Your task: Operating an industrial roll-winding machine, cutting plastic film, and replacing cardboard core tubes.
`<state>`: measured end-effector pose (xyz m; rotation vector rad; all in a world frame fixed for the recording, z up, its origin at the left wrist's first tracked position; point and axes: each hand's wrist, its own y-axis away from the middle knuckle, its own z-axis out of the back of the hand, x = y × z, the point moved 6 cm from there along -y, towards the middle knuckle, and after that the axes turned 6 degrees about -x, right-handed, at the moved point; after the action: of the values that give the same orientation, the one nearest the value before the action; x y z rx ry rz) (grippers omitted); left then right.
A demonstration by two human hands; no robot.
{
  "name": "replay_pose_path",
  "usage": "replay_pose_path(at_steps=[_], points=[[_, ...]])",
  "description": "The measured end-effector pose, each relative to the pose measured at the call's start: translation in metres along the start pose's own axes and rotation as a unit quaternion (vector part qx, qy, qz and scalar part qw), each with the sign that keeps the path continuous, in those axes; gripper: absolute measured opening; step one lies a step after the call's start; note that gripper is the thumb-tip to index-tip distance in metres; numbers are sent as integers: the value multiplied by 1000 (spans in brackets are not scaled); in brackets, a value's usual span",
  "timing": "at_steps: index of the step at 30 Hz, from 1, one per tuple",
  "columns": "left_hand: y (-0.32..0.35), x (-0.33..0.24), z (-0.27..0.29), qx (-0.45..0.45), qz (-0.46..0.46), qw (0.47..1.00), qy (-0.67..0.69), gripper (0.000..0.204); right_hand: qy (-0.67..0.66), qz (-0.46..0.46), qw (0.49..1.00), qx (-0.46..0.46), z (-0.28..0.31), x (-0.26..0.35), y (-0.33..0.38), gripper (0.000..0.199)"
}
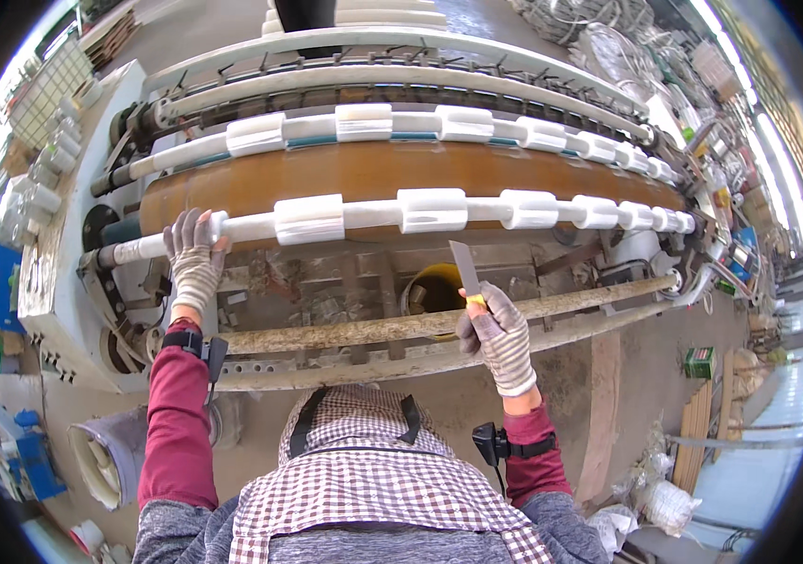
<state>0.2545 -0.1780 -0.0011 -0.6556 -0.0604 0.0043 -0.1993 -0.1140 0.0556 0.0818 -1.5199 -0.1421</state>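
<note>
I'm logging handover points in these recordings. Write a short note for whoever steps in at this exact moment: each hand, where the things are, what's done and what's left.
Left hand: gloved, gripping the near white shaft close to its left end.
Right hand: gloved, holding a blade with a yellow handle, tip up, short of the shaft and touching no roll.
Things: white rolls sit spaced along the near shaft in front of the brown roller; a second row of white rolls sits on the shaft behind it.
Done: rolls are wound and stand apart on both shafts.
Left: nothing has come off either shaft; the blade has yet to meet anything.
</note>
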Motion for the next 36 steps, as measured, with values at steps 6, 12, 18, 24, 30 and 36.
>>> replay_pose_path(at_steps=[6,12,18,24,30,36], points=[[-6,-7,-1,-8,-23,1000,16,52,-10,34,998,50,-10,12,-11,25],[-4,-5,-3,-32,-33,999,15,49,-26,95,993,58,-21,19,-31,31],[3,6,-14,-42,-49,998,-4,54,-12,136,989,59,-34,37,-47,29],[9,10,-13,-53,-53,997,-18,54,-7,148,982,113,-56,47,-58,35],[-14,-13,17,-20,7,997,74,52,103,266,956,76,-63,55,-94,37],[-9,-1,6,-20,26,996,77,55,253,303,918,43,-82,135,-116,50]])
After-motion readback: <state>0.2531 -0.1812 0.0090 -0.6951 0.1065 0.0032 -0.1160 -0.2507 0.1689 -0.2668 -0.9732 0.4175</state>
